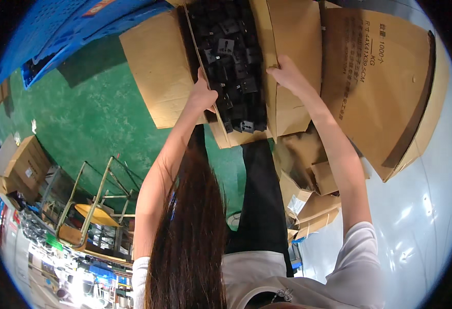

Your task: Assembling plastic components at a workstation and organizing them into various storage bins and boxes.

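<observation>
We have the carton directly between our hands, just past our knees, its long axis running away from us and leaning a little left at the far end. That straddle is what any move seems to turn on: one hand to each long wall. Our left hand grips the left wall's edge and sits nearer the close end; our right hand pinches the right wall's edge slightly farther out. The black parts fill the carton between the two, and neither hand appears to hold one.

To the left, the left flap spreads out over green floor, giving us the most room. On the right, the big carton and the loose boxes crowd close, so a swing that way looks tighter.
</observation>
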The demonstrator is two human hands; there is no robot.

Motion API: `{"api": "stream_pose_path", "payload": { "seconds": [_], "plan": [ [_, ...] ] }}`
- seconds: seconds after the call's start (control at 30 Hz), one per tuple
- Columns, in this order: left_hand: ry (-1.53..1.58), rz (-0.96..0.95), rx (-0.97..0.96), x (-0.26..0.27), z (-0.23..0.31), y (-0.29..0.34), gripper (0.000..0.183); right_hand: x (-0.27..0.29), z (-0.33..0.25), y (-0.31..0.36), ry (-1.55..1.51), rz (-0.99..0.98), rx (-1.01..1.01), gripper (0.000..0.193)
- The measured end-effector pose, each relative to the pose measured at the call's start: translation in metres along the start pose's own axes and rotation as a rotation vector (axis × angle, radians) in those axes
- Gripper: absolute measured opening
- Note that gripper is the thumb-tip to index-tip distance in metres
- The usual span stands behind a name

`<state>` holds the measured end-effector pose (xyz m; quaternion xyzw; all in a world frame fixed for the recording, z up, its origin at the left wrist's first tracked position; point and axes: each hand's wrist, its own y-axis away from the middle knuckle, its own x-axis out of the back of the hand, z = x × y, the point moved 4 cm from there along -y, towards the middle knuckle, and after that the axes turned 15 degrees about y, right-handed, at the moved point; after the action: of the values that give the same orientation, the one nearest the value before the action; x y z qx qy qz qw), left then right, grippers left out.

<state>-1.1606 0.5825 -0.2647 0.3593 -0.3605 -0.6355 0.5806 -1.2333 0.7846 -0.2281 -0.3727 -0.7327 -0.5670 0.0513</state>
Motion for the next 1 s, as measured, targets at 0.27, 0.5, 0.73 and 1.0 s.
{"api": "stream_pose_path", "payload": {
  "seconds": [0.27, 0.5, 0.73, 1.0],
  "plan": [
    [-0.004, 0.001, 0.020, 0.005, 0.000, 0.010, 0.087, -0.002, -0.003, 0.010, -0.044, -0.052, -0.017, 0.029],
    [-0.026, 0.034, -0.067, 0.008, -0.006, 0.013, 0.061, -0.001, -0.006, 0.015, -0.029, -0.008, 0.135, 0.025],
    [0.000, 0.105, -0.206, 0.004, -0.008, 0.028, 0.054, 0.006, -0.006, 0.023, -0.045, 0.096, 0.284, 0.022],
    [0.109, 0.067, -0.042, -0.012, 0.000, 0.045, 0.084, 0.018, -0.001, 0.021, -0.012, 0.037, 0.308, 0.020]
  ]
}}
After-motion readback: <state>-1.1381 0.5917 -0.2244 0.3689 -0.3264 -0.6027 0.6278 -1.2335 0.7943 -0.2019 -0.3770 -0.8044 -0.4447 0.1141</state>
